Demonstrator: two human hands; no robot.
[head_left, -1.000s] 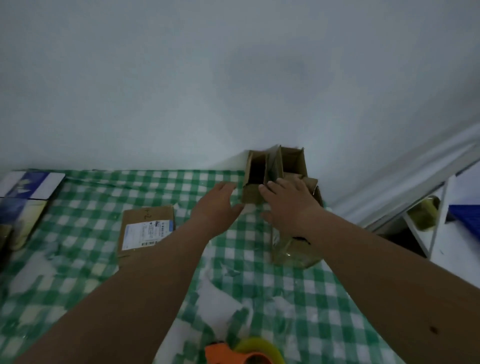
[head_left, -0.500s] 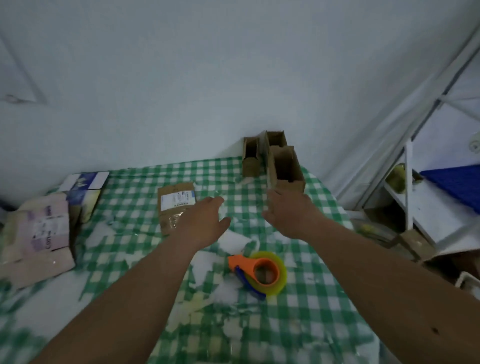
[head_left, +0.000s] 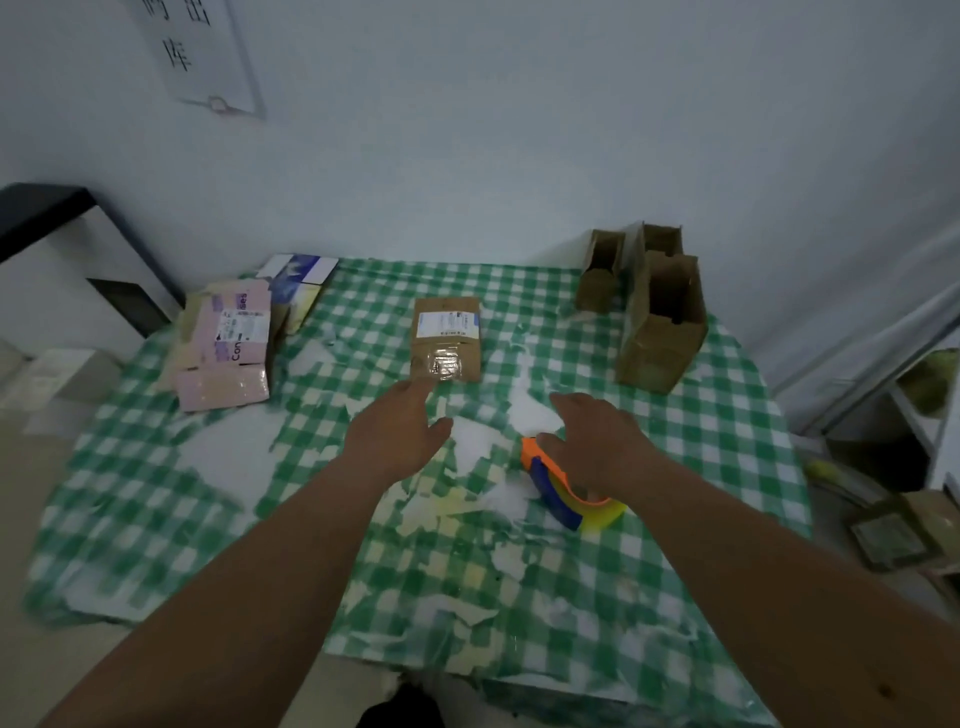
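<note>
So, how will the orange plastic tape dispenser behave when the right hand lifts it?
The orange plastic tape dispenser looks rigid and probably light: a thin frame round a hollow yellowish roll. It seems to lie flat on the green checked tablecloth, so it should hardly roll. Its smooth plastic may slip under the right hand.

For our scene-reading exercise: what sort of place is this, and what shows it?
Probably a small parcel-packing station: a labelled brown parcel, open cardboard boxes and a tape dispenser by the right hand.
</note>
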